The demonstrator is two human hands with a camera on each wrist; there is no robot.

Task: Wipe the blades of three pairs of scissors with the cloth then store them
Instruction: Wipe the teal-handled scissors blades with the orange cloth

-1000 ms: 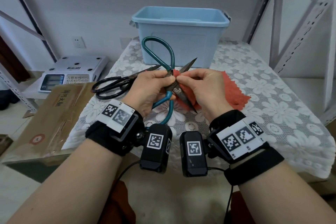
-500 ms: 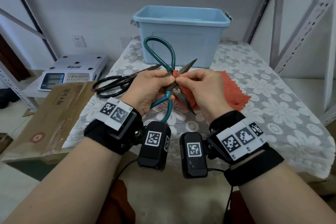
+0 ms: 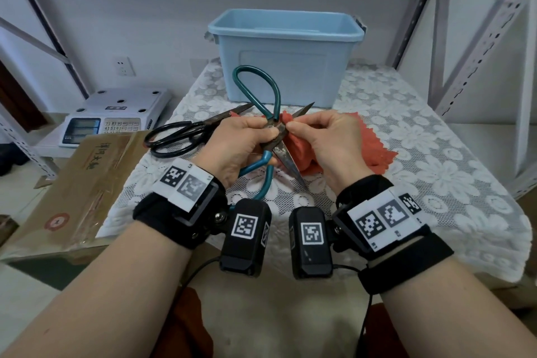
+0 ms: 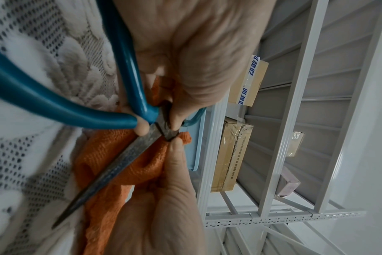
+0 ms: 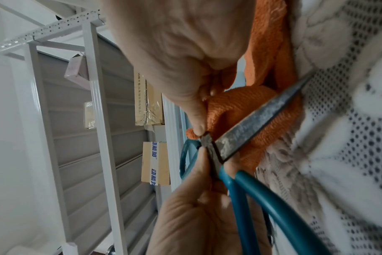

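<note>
Head view, grip: the left hand pinches the teal-handled steel scissors at the pivot, thumb on top, fingers curled underneath.
Right hand: thumb and forefinger pinch the orange-red terry cloth against the far blade, close to the pivot.
Scissors: held above the table, blades spread wide; one blade points toward the person, the other away toward the bin (its middle is wrapped in cloth and hidden).
Wrist views: the near blade looks dull and mottled; the cloth bunches behind it, and most fingers are hidden by palm or cloth.
Cloth: its loose end trails onto the white lace tablecloth on the right.
Black-handled scissors: lying on the table just left of the left hand, blade tips partly covered by it.
Third pair: cannot be made out.
Light blue plastic bin: at the back of the table, interior mostly out of sight.
Off the table, left: a brown cardboard box and a white electronic scale, its keys too small to read.
</note>
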